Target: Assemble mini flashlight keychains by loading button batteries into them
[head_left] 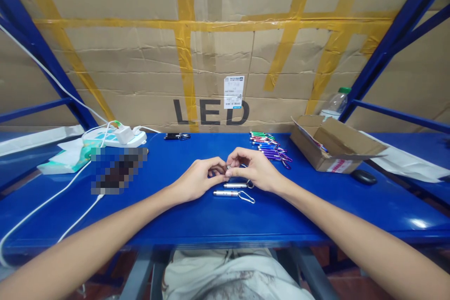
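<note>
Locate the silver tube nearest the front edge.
In the head view, that silver tube lies near centre on the blue table, just in front of another silver tube.

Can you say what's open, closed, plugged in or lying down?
Left hand, fingers curled, grip unclear
Right hand, fingers curled, grip unclear
Two silver pen-shaped keychains, lying flat
Coloured keychains, lying lined up
Cardboard box, open
Plastic bottle, capped
White charger, plugged in

Black capitals (210, 112) reading "LED" stand on the cardboard sheet (140, 75). Above the D, a white label (234, 92) carries a barcode and fine print, too small to read. The open box's (321, 147) red-and-white sticker (339, 165) is illegible.
</note>
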A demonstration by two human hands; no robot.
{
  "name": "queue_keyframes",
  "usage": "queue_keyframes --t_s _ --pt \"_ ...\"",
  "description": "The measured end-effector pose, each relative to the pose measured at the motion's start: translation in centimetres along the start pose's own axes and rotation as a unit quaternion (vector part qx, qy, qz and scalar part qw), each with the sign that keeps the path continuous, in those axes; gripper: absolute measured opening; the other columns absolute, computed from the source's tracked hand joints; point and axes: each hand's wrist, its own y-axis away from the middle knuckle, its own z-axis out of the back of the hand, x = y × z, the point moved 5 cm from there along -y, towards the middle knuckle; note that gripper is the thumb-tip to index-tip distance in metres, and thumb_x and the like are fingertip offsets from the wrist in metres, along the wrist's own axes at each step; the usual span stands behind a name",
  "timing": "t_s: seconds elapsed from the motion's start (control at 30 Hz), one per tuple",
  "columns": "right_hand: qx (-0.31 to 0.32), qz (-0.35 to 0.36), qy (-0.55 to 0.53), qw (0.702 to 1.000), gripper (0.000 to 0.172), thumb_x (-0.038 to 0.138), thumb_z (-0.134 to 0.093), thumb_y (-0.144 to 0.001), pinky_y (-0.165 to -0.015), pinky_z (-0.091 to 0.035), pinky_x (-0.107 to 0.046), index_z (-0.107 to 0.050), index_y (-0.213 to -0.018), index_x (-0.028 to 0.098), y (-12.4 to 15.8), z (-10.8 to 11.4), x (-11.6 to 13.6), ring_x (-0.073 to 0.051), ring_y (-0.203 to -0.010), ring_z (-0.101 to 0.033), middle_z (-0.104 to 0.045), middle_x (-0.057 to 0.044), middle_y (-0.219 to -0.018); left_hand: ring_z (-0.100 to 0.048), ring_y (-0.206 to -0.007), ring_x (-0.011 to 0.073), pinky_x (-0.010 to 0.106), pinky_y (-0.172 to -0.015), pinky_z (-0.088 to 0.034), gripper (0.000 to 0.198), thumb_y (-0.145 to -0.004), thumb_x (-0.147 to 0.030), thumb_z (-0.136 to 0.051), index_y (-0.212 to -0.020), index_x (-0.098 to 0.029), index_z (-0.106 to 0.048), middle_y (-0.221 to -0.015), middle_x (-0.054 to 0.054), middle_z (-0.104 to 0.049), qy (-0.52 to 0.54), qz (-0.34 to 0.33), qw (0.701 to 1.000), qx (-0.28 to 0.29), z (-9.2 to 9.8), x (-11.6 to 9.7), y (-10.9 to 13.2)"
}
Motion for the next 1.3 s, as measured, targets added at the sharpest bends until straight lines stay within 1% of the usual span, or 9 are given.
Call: queue_keyframes --t_s 0.17,0.3,0.47,0.57,0.7,0.9,1.1,1.23,1.3 --pt "0.001 0.036 0.041 0.999 0.035 0.050 -0.090 -0.081 -0.080 -0.054 -0.035 -0.072 -0.092 0.021 0.2 0.0 0.3 -0.020 -0.085 -0.066 -0.072 -0.002 -0.090 -0.075 -0.094 0.0216 0.032 -0.085 -0.056 0.025 -0.099 -0.043 -0.071 -0.113 -0.022 -0.074 -0.104 0.004 -0.081 -0.045 -0.006 0.999 -0.016 0.5 -0.1 0.1" --pt "0.008 0.065 0.073 0.995 0.034 0.042 -0.089 -0.085 -0.085 -0.055 -0.036 -0.072 -0.106 0.022 0.3 0.3 0.5 -0.021 -0.091 -0.066 -0.073 -0.003 -0.098 -0.074 -0.093 0.0207 0.031 -0.084 -0.056 0.021 -0.098 -0.039 -0.071 -0.110 -0.023 -0.074 -0.105 0.003 -0.080 -0.070 -0.013 0.997 -0.039 1.2 -0.3 0.0" --pt "-0.051 0.128 0.170 0.976 0.010 0.030 -0.062 -0.105 -0.087 -0.053 -0.039 -0.068 -0.103 0.022 0.5 1.5 1.3 -0.022 -0.091 -0.063 -0.070 -0.006 -0.100 -0.073 -0.090 0.0203 0.031 -0.082 -0.056 0.020 -0.098 -0.039 -0.070 -0.109 -0.023 -0.072 -0.106 0.003 -0.081 -0.116 -0.024 0.991 -0.062 1.8 -0.7 -0.1" --pt "-0.057 0.182 0.217 0.957 0.015 0.024 -0.052 -0.109 -0.094 -0.051 -0.044 -0.067 -0.106 0.024 1.0 1.5 2.1 -0.025 -0.099 -0.062 -0.069 -0.008 -0.105 -0.074 -0.091 0.0199 0.031 -0.084 -0.056 0.018 -0.098 -0.037 -0.070 -0.109 -0.023 -0.071 -0.107 0.003 -0.081 -0.120 -0.024 0.991 -0.060 1.8 -0.5 -0.2" --pt "-0.020 0.214 0.256 0.943 0.024 0.020 -0.049 -0.110 -0.101 -0.050 -0.047 -0.068 -0.122 0.027 1.5 0.8 2.7 -0.028 -0.113 -0.059 -0.064 -0.010 -0.116 -0.074 -0.090 0.0193 0.030 -0.083 -0.056 0.017 -0.099 -0.037 -0.070 -0.109 -0.023 -0.071 -0.106 0.002 -0.081 -0.115 -0.023 0.991 -0.058 1.8 -0.2 -0.2" --pt "0.036 0.205 0.287 0.935 0.025 0.020 -0.051 -0.109 -0.102 -0.050 -0.047 -0.065 -0.129 0.027 1.7 -0.1 2.7 -0.029 -0.115 -0.058 -0.064 -0.011 -0.120 -0.073 -0.091 0.0190 0.029 -0.081 -0.053 0.016 -0.101 -0.036 -0.068 -0.110 -0.024 -0.072 -0.106 0.001 -0.081 -0.124 -0.027 0.991 -0.041 1.7 -0.3 -0.1" --pt "-0.008 0.170 0.330 0.928 0.029 0.016 -0.044 -0.109 -0.104 -0.049 -0.050 -0.063 -0.129 0.024 1.2 0.5 1.5 -0.030 -0.117 -0.057 -0.065 -0.013 -0.128 -0.073 -0.091 0.0189 0.029 -0.082 -0.052 0.015 -0.101 -0.034 -0.068 -0.110 -0.023 -0.070 -0.106 0.000 -0.080 -0.130 -0.027 0.990 -0.047 1.8 -0.2 -0.1" --pt "0.063 0.119 0.420 0.898 0.041 0.015 -0.045 -0.108 -0.106 -0.045 -0.059 -0.063 -0.144 0.025 0.8 0.4 -0.8 -0.037 -0.132 -0.049 -0.060 -0.015 -0.150 -0.073 -0.093 0.0190 0.029 -0.084 -0.051 0.012 -0.101 -0.032 -0.069 -0.110 -0.025 -0.071 -0.107 -0.001 -0.079 -0.159 -0.028 0.986 -0.045 1.9 -0.3 -0.1" --pt "0.093 0.101 0.440 0.887 0.040 0.016 -0.045 -0.110 -0.103 -0.043 -0.059 -0.067 -0.142 0.026 0.8 0.4 -1.4 -0.039 -0.133 -0.048 -0.064 -0.014 -0.148 -0.072 -0.096 0.0194 0.029 -0.084 -0.050 0.010 -0.101 -0.031 -0.069 -0.110 -0.025 -0.072 -0.107 -0.001 -0.079 -0.172 -0.031 0.984 -0.046 2.0 -0.4 -0.1"
